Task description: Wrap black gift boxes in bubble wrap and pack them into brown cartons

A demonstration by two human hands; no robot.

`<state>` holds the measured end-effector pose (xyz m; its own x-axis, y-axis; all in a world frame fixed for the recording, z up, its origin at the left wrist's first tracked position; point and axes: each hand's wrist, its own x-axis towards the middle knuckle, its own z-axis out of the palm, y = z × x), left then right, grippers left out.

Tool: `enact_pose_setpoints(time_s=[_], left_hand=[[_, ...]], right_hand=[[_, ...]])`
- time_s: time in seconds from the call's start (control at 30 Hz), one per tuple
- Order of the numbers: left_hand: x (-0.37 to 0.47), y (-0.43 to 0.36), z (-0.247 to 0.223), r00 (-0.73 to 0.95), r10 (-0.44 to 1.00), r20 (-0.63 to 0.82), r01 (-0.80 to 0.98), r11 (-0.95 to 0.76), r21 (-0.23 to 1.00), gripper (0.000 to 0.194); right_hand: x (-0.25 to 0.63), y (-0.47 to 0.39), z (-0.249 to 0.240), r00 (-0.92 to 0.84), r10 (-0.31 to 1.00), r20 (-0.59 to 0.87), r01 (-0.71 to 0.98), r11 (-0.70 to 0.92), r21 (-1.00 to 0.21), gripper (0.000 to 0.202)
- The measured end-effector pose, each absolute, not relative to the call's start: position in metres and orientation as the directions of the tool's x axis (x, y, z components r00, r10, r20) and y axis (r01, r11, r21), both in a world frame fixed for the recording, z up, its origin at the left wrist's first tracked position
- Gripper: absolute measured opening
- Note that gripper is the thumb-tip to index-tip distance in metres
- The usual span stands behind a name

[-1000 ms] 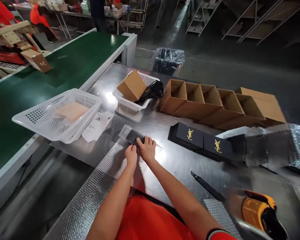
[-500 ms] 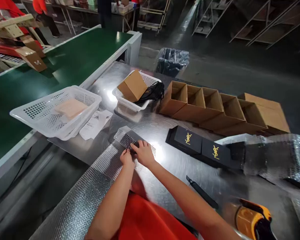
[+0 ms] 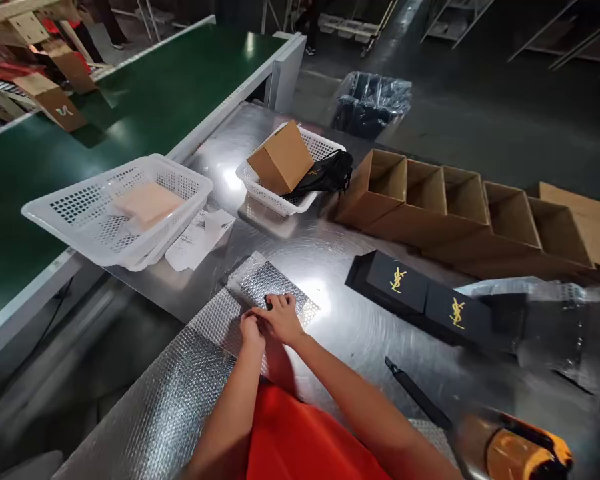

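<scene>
A long sheet of bubble wrap runs from the lower left across the metal table's corner, its far end lying flat in front of me. My left hand is closed at the near side of this end, its fingertips tucked against my other hand. Curled over the wrap, my right hand has its thumb reaching toward the left fingers. A small dark thing shows at the right fingertips; most of it is covered, so its kind is unclear. To the right lie black boxes with gold letter logos.
White baskets stand at the left, with a pale pink pack inside. Another basket holds a brown carton and black pouches. Open cartons line the far edge. A black cutter and tape dispenser lie right.
My right hand has shifted slightly down over the bubble wrap, its fingers less pinched and a small dark thing showing at their tips. The view has turned left and downward a little.
</scene>
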<state>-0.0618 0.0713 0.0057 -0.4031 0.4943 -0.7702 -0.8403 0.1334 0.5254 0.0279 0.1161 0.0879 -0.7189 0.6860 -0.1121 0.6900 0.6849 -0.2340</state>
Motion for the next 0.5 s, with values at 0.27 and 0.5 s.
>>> enact_pose_setpoints(time_s=[0.27,0.5], left_hand=[[-0.064,0.066,0.036,-0.261,0.654,-0.71,-0.865,0.168,0.472,0.038],[-0.047,0.073,0.042,-0.399,0.57,-0.718,-0.783,0.195,0.59,0.031]], right_hand=[[0.045,0.149,0.108,-0.694,0.705,-0.145,0.695,0.605,-0.388,0.038],[0.036,0.141,0.103,-0.687,0.708,-0.161,0.711,0.609,-0.352,0.035]])
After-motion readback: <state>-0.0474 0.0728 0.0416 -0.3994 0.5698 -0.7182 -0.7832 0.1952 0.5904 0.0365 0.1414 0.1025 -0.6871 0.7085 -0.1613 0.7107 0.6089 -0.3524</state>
